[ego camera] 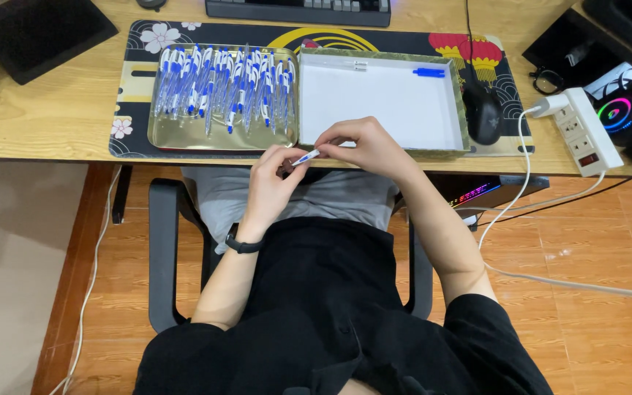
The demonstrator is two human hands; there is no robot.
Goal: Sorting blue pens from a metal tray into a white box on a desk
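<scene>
Wooden and pale, the surface [53, 110] carries a patterned desk mat [133, 80] with two trays side by side. A gold tray [184, 137] on the left is heaped with blue-and-white pens [221, 84]; the white tray [382, 99] beside it holds a blue pen cap [429, 72] and a clear part near its far edge. Just off the near edge, above the lap, the left hand [271, 186] and right hand [363, 146] both pinch one pen [306, 156], each grip narrow around it.
</scene>
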